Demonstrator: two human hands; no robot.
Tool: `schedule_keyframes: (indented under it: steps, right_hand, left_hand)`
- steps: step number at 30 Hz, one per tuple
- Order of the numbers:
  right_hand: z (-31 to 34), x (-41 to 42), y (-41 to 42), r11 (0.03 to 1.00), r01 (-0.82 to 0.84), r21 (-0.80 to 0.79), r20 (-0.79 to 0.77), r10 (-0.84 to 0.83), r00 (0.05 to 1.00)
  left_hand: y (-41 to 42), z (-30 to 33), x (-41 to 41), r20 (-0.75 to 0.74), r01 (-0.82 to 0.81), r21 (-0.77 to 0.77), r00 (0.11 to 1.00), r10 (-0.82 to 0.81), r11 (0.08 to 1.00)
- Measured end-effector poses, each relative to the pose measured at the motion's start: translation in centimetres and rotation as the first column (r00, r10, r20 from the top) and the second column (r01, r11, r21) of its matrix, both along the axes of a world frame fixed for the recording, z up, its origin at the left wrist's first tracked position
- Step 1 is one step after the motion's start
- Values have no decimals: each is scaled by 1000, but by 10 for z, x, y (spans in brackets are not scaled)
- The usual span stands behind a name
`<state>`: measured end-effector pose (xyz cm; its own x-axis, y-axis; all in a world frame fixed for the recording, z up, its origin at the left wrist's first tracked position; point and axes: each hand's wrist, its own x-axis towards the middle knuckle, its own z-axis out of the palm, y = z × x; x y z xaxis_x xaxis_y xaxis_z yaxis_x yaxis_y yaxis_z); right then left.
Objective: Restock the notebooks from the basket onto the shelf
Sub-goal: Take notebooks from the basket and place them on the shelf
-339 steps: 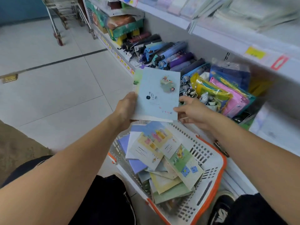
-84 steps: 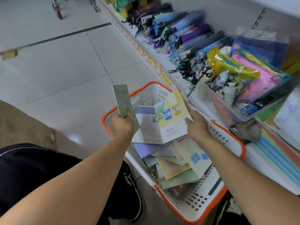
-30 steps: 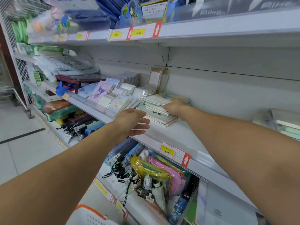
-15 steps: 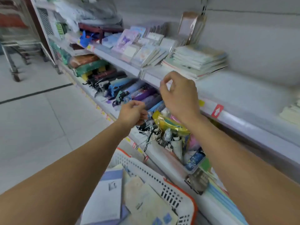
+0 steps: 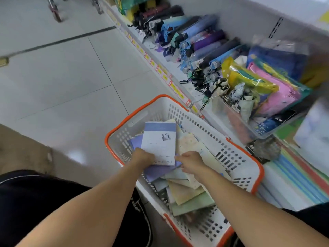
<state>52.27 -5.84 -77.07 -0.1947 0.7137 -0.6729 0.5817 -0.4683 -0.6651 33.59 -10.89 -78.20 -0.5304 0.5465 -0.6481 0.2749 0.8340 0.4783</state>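
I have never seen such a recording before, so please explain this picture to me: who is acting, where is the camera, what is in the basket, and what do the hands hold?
There is no machine here. A person works with two bare hands, and the single camera sits on the person's head, looking forward and down.

On the floor stands a white basket with an orange rim, holding a loose pile of notebooks. The left hand grips the near edge of the top white and blue notebook. The right hand reaches into the pile beside it; whether it grips anything is unclear.

Beside the basket, the low shelf carries folded umbrellas.
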Motion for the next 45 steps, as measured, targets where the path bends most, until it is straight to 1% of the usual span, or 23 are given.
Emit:
schedule_keyframes:
  steps: [1, 3, 4, 9, 11, 13, 16, 19, 22, 25, 27, 29, 30, 32, 34, 35, 36, 37, 40, 41, 43, 44, 45]
  right_hand:
    - [-1, -3, 2, 1000, 1, 21, 16, -1, 1000]
    - [-4, -9, 6, 997, -15, 72, 49, 11, 999]
    - [-6, -12, 7, 996, -32, 87, 64, 26, 998]
    - [-9, -11, 13, 988, -108, 114, 140, 92, 986]
    - [-7, -6, 15, 981, -140, 132, 173, 117, 978]
    - [-3, -4, 16, 977, -150, 154, 193, 119, 974]
    - [1, -2, 16, 960, -207, 187, 255, 156, 954]
    - [2, -2, 15, 962, -168, 215, 290, 101, 952]
    - [2, 3, 13, 983, -86, 164, 196, 53, 979]
    - [-1, 10, 15, 998, 3, 63, 59, -7, 998]
    - [-5, 14, 14, 1000, 25, -2, -10, -25, 1000]
    - [-10, 17, 15, 998, 59, -17, -34, -59, 998]
    - [-12, 18, 15, 998, 65, 20, -12, -65, 998]
    - [-13, 21, 16, 989, 14, 147, 115, -31, 993]
    - [-10, 25, 18, 970, -55, 238, 248, -6, 969]
    - [-8, 27, 20, 962, -63, 265, 264, -10, 964]
    - [-7, 27, 23, 957, -68, 281, 253, -6, 967]
    - [-3, 27, 26, 964, -37, 264, 188, -14, 982]
    - [16, 19, 36, 991, 106, 86, -147, -93, 985]
    - [25, 15, 39, 993, 108, 43, -234, -95, 968]
    - [38, 7, 46, 995, 96, 20, -365, -82, 927]
    - [42, 5, 50, 994, 109, 15, -415, -93, 905]
    - [42, 3, 53, 991, 132, 3, -442, -117, 889]
  left_hand:
    - [0, -1, -1, -23, -8, 11, 1000, 9, 1000]
    - [0, -1, -2, -134, -3, -31, 991, -1, 1000]
    - [1, -2, -3, -155, -24, -44, 988, 17, 999]
    - [2, 2, -2, -128, -31, -133, 992, 14, 991]
    - [2, 4, -1, -149, -19, -102, 989, 4, 995]
    - [3, 4, 3, -161, -25, -5, 987, 24, 1000]
    - [10, 9, 17, 4, -109, 137, 994, 110, 985]
    - [20, 16, 20, 6, -176, 196, 984, 178, 965]
    - [15, 17, 11, -23, -181, 96, 983, 184, 979]
    - [7, 13, 7, 13, -177, 36, 984, 176, 984]
    - [4, 13, 8, -8, -107, -22, 994, 107, 994]
    - [6, 9, 9, 42, -101, 9, 994, 101, 995]
    - [6, 8, 10, 84, -109, 34, 991, 106, 993]
    - [6, 8, 13, 128, -141, 61, 983, 132, 988]
    - [10, 9, 19, 199, -218, 78, 960, 199, 973]
    - [10, 9, 21, 253, -274, 73, 935, 247, 959]
    - [11, 11, 24, 320, -326, 66, 902, 289, 943]
    - [11, 13, 25, 379, -363, 62, 870, 315, 930]
    - [7, 20, 24, 490, -427, 47, 798, 351, 903]
    - [6, 25, 22, 585, -452, 43, 734, 345, 891]
    - [5, 40, 18, 799, -540, 54, 528, 288, 840]
    - [5, 47, 15, 848, -581, 92, 471, 242, 809]
    - [8, 55, 10, 848, -599, 169, 493, 193, 783]
